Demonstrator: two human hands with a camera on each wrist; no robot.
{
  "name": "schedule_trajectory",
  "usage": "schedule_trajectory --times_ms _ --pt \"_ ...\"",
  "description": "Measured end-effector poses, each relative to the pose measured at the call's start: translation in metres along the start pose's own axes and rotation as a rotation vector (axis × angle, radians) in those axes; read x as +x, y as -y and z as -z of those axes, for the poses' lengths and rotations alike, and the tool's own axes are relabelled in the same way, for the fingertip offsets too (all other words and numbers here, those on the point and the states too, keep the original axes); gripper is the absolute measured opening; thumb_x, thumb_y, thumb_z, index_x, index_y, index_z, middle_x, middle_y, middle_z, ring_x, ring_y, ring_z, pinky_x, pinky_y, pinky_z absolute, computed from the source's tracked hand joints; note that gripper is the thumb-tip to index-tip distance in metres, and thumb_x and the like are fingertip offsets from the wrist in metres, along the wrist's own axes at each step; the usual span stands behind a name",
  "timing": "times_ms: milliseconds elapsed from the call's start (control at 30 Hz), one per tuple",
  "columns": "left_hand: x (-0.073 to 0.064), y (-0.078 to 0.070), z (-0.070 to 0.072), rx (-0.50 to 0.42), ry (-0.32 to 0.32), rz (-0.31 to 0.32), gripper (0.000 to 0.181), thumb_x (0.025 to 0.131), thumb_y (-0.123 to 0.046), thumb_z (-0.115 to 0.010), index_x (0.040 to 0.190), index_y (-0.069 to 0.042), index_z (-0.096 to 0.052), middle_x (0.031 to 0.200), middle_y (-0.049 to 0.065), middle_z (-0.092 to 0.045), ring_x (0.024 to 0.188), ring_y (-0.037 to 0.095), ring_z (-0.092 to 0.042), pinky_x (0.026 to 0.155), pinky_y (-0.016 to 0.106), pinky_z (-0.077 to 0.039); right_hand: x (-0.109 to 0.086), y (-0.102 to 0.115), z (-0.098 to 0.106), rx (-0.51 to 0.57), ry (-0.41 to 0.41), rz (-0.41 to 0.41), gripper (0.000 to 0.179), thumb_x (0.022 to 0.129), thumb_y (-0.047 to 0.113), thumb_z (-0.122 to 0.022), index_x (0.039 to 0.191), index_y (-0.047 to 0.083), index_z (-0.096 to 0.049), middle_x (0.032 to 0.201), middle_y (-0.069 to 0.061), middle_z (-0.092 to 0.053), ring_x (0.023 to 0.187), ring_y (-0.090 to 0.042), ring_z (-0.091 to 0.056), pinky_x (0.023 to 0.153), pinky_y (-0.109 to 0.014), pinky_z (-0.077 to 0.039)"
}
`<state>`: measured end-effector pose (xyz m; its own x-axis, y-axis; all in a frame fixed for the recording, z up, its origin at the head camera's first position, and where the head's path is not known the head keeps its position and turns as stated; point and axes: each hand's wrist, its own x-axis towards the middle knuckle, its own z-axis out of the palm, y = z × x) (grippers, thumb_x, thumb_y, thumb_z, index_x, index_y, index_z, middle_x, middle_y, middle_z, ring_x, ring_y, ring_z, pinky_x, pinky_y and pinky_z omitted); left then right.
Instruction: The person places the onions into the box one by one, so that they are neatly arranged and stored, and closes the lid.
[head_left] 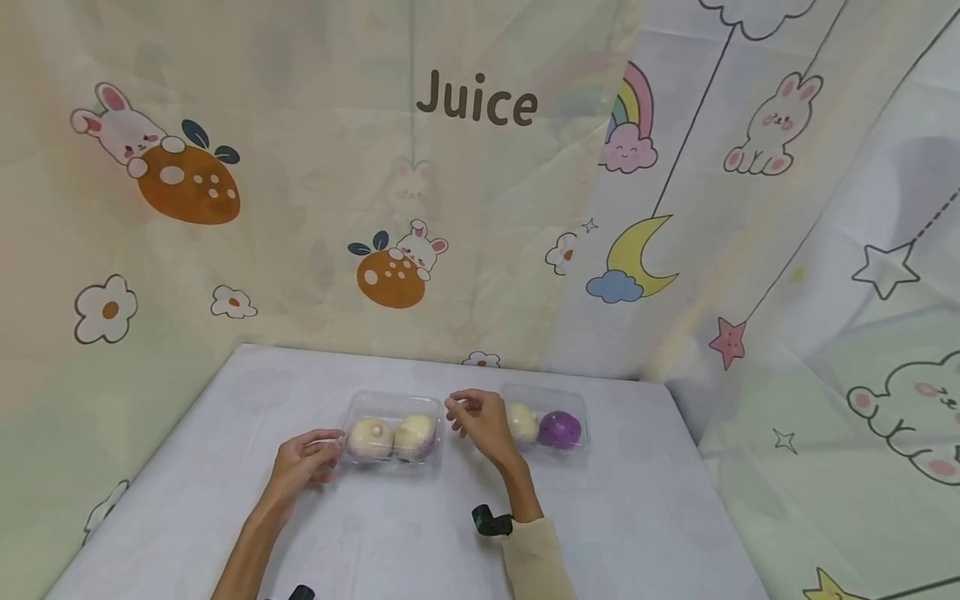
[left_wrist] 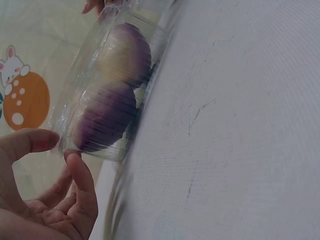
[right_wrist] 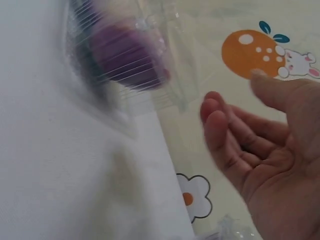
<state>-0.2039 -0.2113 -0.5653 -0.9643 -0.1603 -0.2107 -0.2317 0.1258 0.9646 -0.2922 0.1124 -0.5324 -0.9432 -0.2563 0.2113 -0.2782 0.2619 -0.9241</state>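
Observation:
A clear plastic container (head_left: 393, 403) with a lid stands on the white table. Inside are two rounded pieces, cream on top and purple lower down: one on the left (head_left: 370, 437), one on the right (head_left: 414, 437). My left hand (head_left: 303, 463) is at the container's left side; in the left wrist view its thumb (left_wrist: 46, 140) and index finger pinch the corner edge. Past the opposite side is my right hand (head_left: 480, 421), apart from the container, fingers loosely bent and nothing between them, as the right wrist view confirms.
Behind my right hand a second clear container (head_left: 546, 397) holds a cream piece (head_left: 522, 423) and a purple one (head_left: 560, 429). The white table (head_left: 637, 500) ends at a printed cloth backdrop (head_left: 300, 250) behind and at the sides.

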Motion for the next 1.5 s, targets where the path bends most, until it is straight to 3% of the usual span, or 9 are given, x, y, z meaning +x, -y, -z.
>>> schedule_trajectory --times_ms 233,367,567,633,733,900,1267,1500 --pt "0.001 0.003 0.001 -0.002 -0.003 0.012 0.046 0.103 -0.022 -0.074 0.139 0.004 -0.063 0.098 -0.005 -0.080 0.086 0.010 -0.071 0.069 0.026 -0.065 -0.012 0.009 0.008 -0.016 0.212 -0.161 0.040 0.108 0.023 -0.069 0.105 -0.016 -0.075 0.081 -0.026 -0.079 0.057 -0.019 -0.075 0.053 -0.034 -0.065" --pt "0.001 0.002 0.001 0.004 -0.008 0.030 0.042 0.103 -0.024 -0.075 0.133 0.004 -0.066 0.094 -0.004 -0.080 0.083 0.010 -0.070 0.068 0.026 -0.065 -0.018 0.013 0.012 -0.031 0.317 -0.225 0.040 0.108 0.024 -0.069 0.103 -0.016 -0.077 0.083 -0.027 -0.079 0.061 -0.029 -0.079 0.058 -0.037 -0.068" --pt "0.001 0.002 0.000 0.027 -0.012 0.042 0.033 0.104 -0.026 -0.074 0.121 0.002 -0.070 0.088 0.000 -0.079 0.079 0.012 -0.070 0.065 0.025 -0.063 -0.023 0.010 0.011 -0.014 0.436 -0.227 0.039 0.110 0.020 -0.067 0.103 -0.018 -0.076 0.089 -0.034 -0.078 0.074 -0.046 -0.079 0.064 -0.041 -0.069" --pt "0.001 0.002 0.000 0.034 -0.005 0.043 0.030 0.105 -0.026 -0.072 0.116 0.002 -0.071 0.086 0.001 -0.078 0.077 0.012 -0.069 0.063 0.025 -0.062 -0.024 0.005 0.010 0.007 0.473 -0.232 0.039 0.111 0.019 -0.065 0.103 -0.018 -0.076 0.091 -0.035 -0.078 0.073 -0.044 -0.078 0.064 -0.038 -0.068" --pt "0.001 0.002 0.000 0.040 0.000 0.049 0.026 0.106 -0.025 -0.071 0.110 0.000 -0.073 0.085 0.001 -0.076 0.074 0.012 -0.067 0.060 0.025 -0.061 -0.027 -0.002 0.007 0.058 0.524 -0.253 0.040 0.113 0.018 -0.060 0.104 -0.018 -0.075 0.093 -0.037 -0.077 0.068 -0.031 -0.077 0.061 -0.029 -0.064" --pt "0.000 0.003 0.001 0.051 0.016 0.044 0.029 0.106 -0.026 -0.070 0.106 0.002 -0.075 0.085 0.001 -0.073 0.072 0.011 -0.065 0.059 0.025 -0.060 -0.031 -0.008 0.001 0.153 0.550 -0.263 0.041 0.114 0.017 -0.057 0.104 -0.021 -0.072 0.091 -0.037 -0.076 0.064 -0.012 -0.071 0.057 -0.021 -0.057" --pt "-0.001 0.002 0.002 0.037 0.041 0.037 0.032 0.107 -0.025 -0.069 0.105 0.006 -0.073 0.083 0.002 -0.069 0.069 0.011 -0.063 0.058 0.023 -0.059 -0.035 -0.010 -0.005 0.232 0.557 -0.233 0.039 0.113 0.013 -0.059 0.106 -0.024 -0.070 0.091 -0.037 -0.076 0.065 -0.011 -0.071 0.059 -0.021 -0.060" --pt "-0.001 0.004 0.002 0.042 0.086 0.045 0.031 0.107 -0.023 -0.069 0.106 0.007 -0.074 0.084 0.001 -0.070 0.073 0.011 -0.064 0.060 0.023 -0.059 -0.037 -0.017 -0.007 0.231 0.526 -0.254 0.034 0.111 0.010 -0.061 0.102 -0.020 -0.072 0.085 -0.026 -0.078 0.064 -0.011 -0.070 0.059 -0.020 -0.061"
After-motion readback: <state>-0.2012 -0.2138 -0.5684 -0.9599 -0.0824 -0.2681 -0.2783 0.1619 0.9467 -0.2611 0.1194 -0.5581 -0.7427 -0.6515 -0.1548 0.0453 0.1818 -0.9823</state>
